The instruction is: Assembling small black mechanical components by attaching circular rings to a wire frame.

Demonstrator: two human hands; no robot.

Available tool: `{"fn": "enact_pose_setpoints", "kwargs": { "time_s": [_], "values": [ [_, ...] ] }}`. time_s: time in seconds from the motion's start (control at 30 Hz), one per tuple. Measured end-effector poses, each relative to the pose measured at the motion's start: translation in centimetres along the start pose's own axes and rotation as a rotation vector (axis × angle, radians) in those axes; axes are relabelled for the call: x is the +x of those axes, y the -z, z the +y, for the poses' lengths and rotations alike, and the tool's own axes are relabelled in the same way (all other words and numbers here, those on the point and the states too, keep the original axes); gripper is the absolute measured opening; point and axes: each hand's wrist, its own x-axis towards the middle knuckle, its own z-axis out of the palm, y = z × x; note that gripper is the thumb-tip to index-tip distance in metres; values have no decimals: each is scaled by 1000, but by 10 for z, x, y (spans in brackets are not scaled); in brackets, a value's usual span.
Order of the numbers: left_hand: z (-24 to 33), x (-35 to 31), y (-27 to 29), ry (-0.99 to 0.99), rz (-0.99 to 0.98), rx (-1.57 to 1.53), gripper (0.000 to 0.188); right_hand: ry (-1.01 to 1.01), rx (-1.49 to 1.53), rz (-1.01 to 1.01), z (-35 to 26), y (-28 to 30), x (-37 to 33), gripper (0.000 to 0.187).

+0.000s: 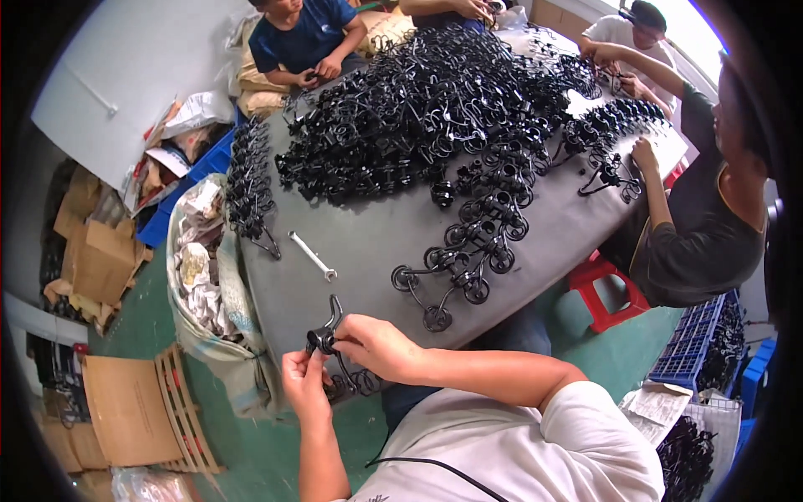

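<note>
Over the table's near edge, both my hands hold one black metal part (321,338) with a round collar, a bent rod sticking up and curled wire loops hanging below. My left hand (306,381) pinches the collar from below left. At its right side, the fingers of my right hand (376,345) close on the same part. Whether a small piece sits between those fingertips is hidden. Beyond my hands a silver wrench (313,256) lies on the grey tabletop (351,238).
A large heap of black metal parts (418,109) covers the table's middle. Rows of similar parts (485,226) stand right of it, another row (249,176) at the left edge. Several people sit around the table. A stuffed woven sack (209,276) and red stool (609,289) stand beside it.
</note>
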Motion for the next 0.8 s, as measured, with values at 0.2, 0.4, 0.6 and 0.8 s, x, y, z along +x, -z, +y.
{"fn": "enact_pose_setpoints", "kwargs": {
  "time_s": [0.2,0.4,0.6,0.8],
  "values": [
    [0,-4,3,24,-24,30,22,-56,37,-90,-5,9,3,20],
    [-5,-9,-3,-142,57,98,23,-487,456,-163,-6,12,4,22],
    [-6,-11,-1,-258,85,134,22,-641,641,-139,-6,6,0,20],
    [-4,-12,-2,-183,30,111,22,-268,232,-40,-7,9,-4,18]
  ]
}}
